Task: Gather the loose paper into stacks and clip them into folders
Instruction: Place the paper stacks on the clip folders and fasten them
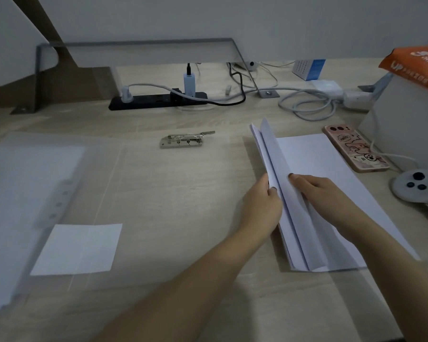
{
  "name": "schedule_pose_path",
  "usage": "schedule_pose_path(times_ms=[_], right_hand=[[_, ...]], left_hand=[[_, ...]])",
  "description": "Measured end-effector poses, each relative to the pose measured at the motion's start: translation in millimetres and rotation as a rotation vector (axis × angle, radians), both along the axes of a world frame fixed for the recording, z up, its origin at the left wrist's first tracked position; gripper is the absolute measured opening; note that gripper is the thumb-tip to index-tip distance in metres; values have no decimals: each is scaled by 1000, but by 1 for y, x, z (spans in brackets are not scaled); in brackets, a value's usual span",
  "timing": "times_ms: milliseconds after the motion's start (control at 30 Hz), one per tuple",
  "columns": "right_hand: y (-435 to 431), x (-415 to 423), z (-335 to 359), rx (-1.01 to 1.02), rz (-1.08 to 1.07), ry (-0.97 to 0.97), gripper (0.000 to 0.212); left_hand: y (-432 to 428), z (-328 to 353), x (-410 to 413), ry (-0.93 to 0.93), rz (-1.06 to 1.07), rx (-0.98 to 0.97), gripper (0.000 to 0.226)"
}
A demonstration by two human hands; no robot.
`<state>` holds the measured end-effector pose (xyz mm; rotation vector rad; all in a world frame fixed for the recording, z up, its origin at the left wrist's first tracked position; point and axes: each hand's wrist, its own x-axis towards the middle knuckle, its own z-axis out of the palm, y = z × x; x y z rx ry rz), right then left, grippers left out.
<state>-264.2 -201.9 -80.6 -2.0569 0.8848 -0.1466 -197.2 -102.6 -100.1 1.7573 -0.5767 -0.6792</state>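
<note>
Dim and grey all over, flat even light, faint soft shadows, edges bowed by wide lens, folder (35, 188) at left blurred, centre sharper.

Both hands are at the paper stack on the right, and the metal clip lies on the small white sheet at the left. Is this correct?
Not quite. The head view shows the metal clip on the bare desk, farther back, apart from the small white sheet. The rest holds.

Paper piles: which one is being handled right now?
The right stack, beside the phone: the left hand grips its lifted sheets, the right hand touches them. The small sheet and the folder's paper lie untouched.
</note>
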Motion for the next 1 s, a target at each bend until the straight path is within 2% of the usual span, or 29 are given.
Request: schedule_pose_path(times_ms=[200, 400, 1000], right_hand=[[0, 2, 0, -1, -4, 4, 44], [0, 2, -1, -20, -25, -10, 42], [2, -1, -1, 34, 29, -90, 35]], left_hand=[[-2, -1, -3, -2, -11, -53, 30], [-4, 0, -5, -1, -26, -58, 43], [-5, -3, -3, 106, -16, -106, 49]])
